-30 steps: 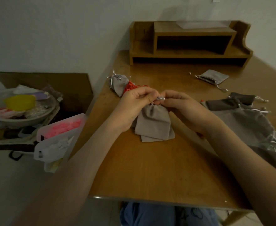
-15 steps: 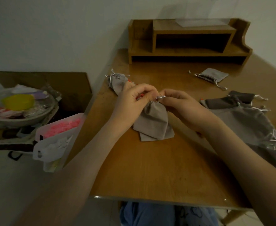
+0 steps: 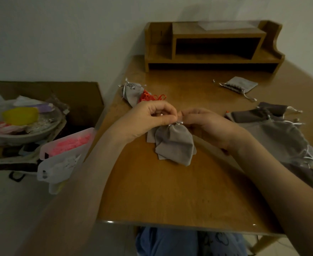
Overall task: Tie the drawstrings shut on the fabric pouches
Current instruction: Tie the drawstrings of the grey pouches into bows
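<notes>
Bare tabletop [image 3: 170, 193] lies open at 6 o'clock of the held pouch [image 3: 174, 143]. Grey pouch pile [image 3: 279, 137] blocks 3 o'clock, wooden desk shelf [image 3: 213, 34] 12, tied pouch [image 3: 132, 93] with orange cords [image 3: 152, 97] 11.

A person seen from their own head height, in dim light. The left forearm [image 3: 89, 172] and right forearm [image 3: 281, 182] are bare along their whole visible length, broad near the camera and narrowing to the wrists. The left hand [image 3: 148, 119] and right hand [image 3: 207, 124] are bare too. Under the near edge of the worktop [image 3: 170, 200] shows a blue garment [image 3: 170, 242] over the lap. It is soft, creased cloth, plain on the left leg and printed on the right leg with thin, dark, rounded outlines like small clouds.
</notes>
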`<act>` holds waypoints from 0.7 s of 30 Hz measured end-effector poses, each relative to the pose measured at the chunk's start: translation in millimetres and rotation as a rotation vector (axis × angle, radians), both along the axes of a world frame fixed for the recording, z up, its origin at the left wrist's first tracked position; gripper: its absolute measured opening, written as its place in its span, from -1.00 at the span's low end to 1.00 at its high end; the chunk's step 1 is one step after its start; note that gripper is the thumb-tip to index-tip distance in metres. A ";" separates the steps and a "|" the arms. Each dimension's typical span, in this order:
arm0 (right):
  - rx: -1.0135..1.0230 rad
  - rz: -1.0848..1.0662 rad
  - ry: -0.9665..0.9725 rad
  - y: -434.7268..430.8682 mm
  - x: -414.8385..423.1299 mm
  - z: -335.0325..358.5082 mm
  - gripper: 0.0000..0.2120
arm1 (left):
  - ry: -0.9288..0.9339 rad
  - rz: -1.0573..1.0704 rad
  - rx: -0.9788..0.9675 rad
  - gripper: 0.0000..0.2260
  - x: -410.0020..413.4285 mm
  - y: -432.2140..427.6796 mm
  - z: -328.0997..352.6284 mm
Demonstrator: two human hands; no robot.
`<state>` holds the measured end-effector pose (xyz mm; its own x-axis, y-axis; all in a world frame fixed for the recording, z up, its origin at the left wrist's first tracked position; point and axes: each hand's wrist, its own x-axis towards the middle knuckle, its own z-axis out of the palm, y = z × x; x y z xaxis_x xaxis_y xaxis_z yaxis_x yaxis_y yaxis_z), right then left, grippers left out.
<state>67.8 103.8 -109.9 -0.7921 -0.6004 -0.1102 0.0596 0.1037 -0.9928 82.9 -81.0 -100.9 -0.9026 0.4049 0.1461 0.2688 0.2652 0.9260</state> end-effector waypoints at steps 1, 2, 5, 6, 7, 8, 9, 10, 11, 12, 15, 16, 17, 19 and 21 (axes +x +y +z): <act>0.001 -0.012 -0.002 -0.5 0.7 0.3 -0.85 | 0.001 0.007 -0.018 -0.92 -0.2 0.0 -0.6; 0.005 -0.021 -0.004 -1.6 1.6 1.0 -0.84 | 0.005 0.018 -0.041 -0.91 -0.7 -0.4 -1.7; 0.073 -0.044 0.035 -3.5 3.5 0.3 -0.88 | 0.026 0.050 -0.145 -0.87 -1.7 1.1 -5.4; 0.112 -0.061 0.072 -4.3 3.8 -0.6 -0.90 | 0.029 0.073 -0.171 -0.87 -2.4 1.6 -6.8; 0.150 -0.076 0.113 -5.1 3.7 -1.5 -0.90 | 0.028 0.100 -0.187 -0.86 -2.6 2.3 -7.8; 0.190 -0.091 0.154 -6.2 3.4 -2.6 -0.90 | 0.032 0.122 -0.205 -0.84 -2.8 3.2 -8.8; 0.242 -0.104 0.201 -7.4 2.7 -3.6 -0.90 | 0.057 0.138 -0.242 -0.83 -2.5 4.4 -9.1; 0.310 -0.115 0.257 -8.7 2.1 -4.9 -0.88 | 0.107 0.151 -0.312 -0.81 -2.7 6.0 -9.6; 0.388 -0.124 0.319 -9.9 0.7 -6.5 -0.86 | 0.168 0.165 -0.410 -0.80 -2.2 9.0 -9.9; 0.457 -0.133 0.373 -10.7 -0.1 -7.4 -0.85 | 0.232 0.189 -0.516 -0.81 -1.8 13.2 -10.9; 0.485 -0.195 0.435 -12.0 -0.7 -6.7 -0.86 | 0.538 0.368 -0.734 -0.90 -2.5 27.5 -18.0; 0.436 -0.218 0.422 -12.3 -0.9 -6.2 -0.86 | 0.667 0.422 -0.765 -0.93 -3.0 30.5 -22.2; 0.370 -0.237 0.400 -12.4 -0.7 -5.0 -0.86 | 0.778 0.467 -0.774 -0.95 -3.1 32.1 -26.2; 0.231 -0.251 0.347 -11.7 0.7 -1.9 -0.86 | 0.955 0.522 -0.735 -0.99 -3.7 30.9 -33.4; 0.122 -0.231 0.287 -9.5 2.9 0.1 -0.82 | 1.082 0.511 -0.652 -0.98 -4.0 28.0 -36.4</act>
<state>70.6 94.3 -109.8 -0.9139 -0.3989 0.0756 -0.1831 0.2388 -0.9536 78.9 -53.0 -137.3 -0.5283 0.3300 0.7823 0.5148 0.8572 -0.0139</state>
